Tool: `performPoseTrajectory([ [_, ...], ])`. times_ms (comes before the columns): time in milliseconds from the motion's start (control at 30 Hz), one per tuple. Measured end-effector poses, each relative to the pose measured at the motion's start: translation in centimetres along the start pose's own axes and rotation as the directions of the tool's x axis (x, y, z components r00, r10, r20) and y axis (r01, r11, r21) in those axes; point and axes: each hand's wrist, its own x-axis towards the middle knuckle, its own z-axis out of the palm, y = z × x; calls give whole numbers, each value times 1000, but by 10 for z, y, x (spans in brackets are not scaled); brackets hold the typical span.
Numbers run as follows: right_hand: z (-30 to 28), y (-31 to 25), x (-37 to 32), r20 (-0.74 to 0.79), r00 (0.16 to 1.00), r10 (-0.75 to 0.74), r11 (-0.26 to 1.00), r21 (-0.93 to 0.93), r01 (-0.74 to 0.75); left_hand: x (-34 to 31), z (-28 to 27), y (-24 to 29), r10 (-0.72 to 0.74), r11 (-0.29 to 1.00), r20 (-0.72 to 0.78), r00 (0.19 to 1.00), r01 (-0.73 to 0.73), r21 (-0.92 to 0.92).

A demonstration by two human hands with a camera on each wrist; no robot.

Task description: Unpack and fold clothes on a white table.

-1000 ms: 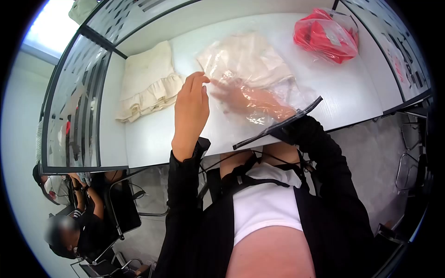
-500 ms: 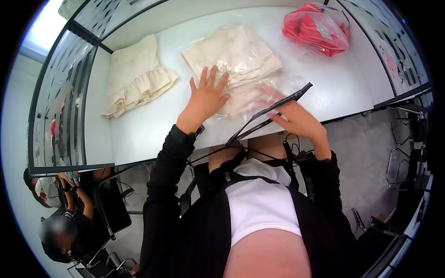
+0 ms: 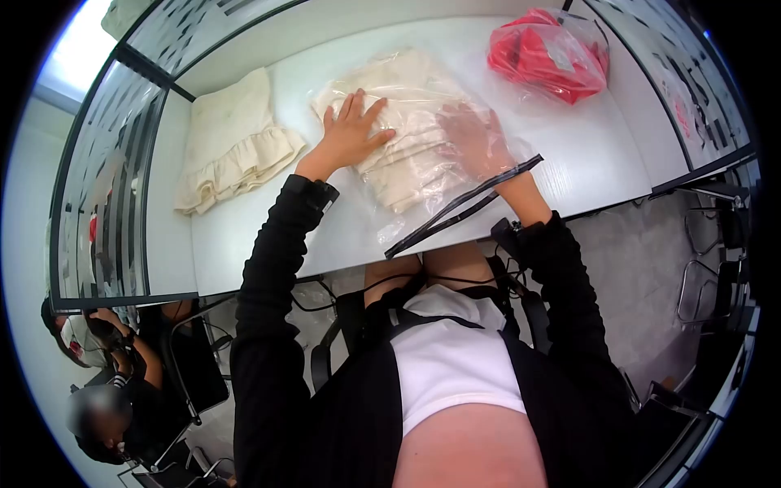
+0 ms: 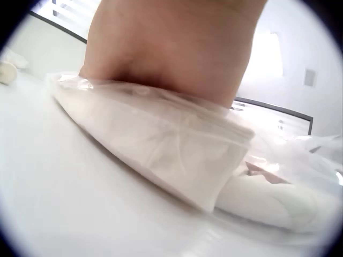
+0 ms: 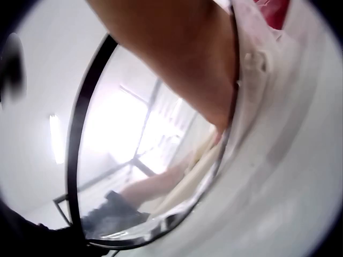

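Note:
A cream garment (image 3: 407, 77), folded, lies inside a clear plastic bag (image 3: 382, 232) on the white table. Two black strips (image 3: 508, 174) edge the bag's mouth, which faces the person. My left hand (image 3: 351, 134) rests on the left side of the bag with its fingers spread, pressing from outside. Through the mouth goes my right hand (image 3: 476, 142); it lies inside the bag with fingers spread over the garment's right side. In the left wrist view the palm sits on the wrapped cloth (image 4: 161, 144). The right wrist view has the black rim (image 5: 73, 150) looping around the forearm.
Another cream garment with a ruffled hem (image 3: 232, 134) lies folded at the left of the table (image 3: 236, 256). A clear bag with red cloth (image 3: 541, 57) stands at the back right. Low walls enclose the table's sides and back. Other people sit beyond the left side.
The right hand has pushed deeper into the bag, and its fingers have spread on the garment. My left hand has come down onto the bag and slid slightly away from the body.

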Motion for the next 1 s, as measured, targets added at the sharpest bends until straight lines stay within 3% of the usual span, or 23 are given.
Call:
performPoseTrajectory([
  [67, 4, 8, -14, 10, 1000, -6, 998, 65, 5, -1, -3, 0, -20, 1000, 47, 999, 19, 23],
  [233, -60, 7, -50, 150, 988, 22, 961, 271, -63, -1, -4, 3, -36, 999, 11, 999, 36, 18],
  [333, -93, 9, -74, 508, 854, 113, 888, 334, -316, -6, -5, 4, -30, 999, -6, 1000, 30, 38],
  [433, -126, 5, -91, 394, 890, 231, 622, 643, -446, -21, -12, 19, 18, 999, 20, 1000, -18, 35],
  [467, -131, 0, -96, 314, 870, 380, 556, 674, -486, -30, -19, 30, 63, 998, 57, 996, -63, 13],
  [500, -130, 5, -105, 291, 829, 477, 507, 680, -530, -42, -24, 43, 104, 995, 95, 990, -103, -16],
  [567, -119, 16, -113, 131, 738, 662, 439, 730, -524, -69, -21, 77, 317, 935, -19, 948, -316, -164],
  [600, -112, 23, -114, 192, 665, 722, 333, 746, -577, -83, -21, 97, 355, 921, -7, 935, -352, -167],
  [667, -102, 28, -111, 221, 678, 701, 342, 730, -592, -110, -29, 133, 386, 913, 59, 920, -372, -167],
  [800, -95, 19, -99, 295, 710, 640, 367, 694, -620, -127, -21, 134, 351, 936, 31, 936, -351, -9],
  [900, -96, 11, -96, 257, 763, 593, 487, 641, -594, -144, -34, 118, 244, 962, -16, 970, -244, -123],
  [1000, -100, -4, -91, 87, 761, 642, 604, 553, -573, -173, -43, 111, 9, 992, -196, 981, -34, -125],
])
